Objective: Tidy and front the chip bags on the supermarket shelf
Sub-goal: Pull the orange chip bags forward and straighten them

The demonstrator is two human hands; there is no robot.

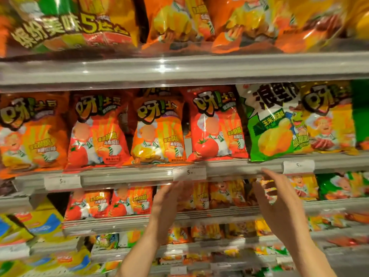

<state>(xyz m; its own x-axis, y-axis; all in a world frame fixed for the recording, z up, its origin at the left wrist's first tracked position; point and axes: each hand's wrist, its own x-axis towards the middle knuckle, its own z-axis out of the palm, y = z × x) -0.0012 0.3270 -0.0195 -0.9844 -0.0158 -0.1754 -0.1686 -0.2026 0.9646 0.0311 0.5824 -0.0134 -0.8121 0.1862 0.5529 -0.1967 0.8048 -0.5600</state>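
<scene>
in the lower middle of the frame the left hand [167,200] and the right hand [279,198] are raised with fingers straight and loosely spread, palms facing each other, holding nothing, just below the grey shelf edge [139,176] with its price tag [189,172]. above that edge, across the centre, stand the red and orange chip bags [157,126], with a green chip bag [273,124] leaning at centre right, its lower corner jutting over the edge.

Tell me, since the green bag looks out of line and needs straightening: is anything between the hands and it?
Nothing visible. Both hands are raised, open and empty, just below the shelf edge; the green bag stands at the front, overhanging it.
</scene>
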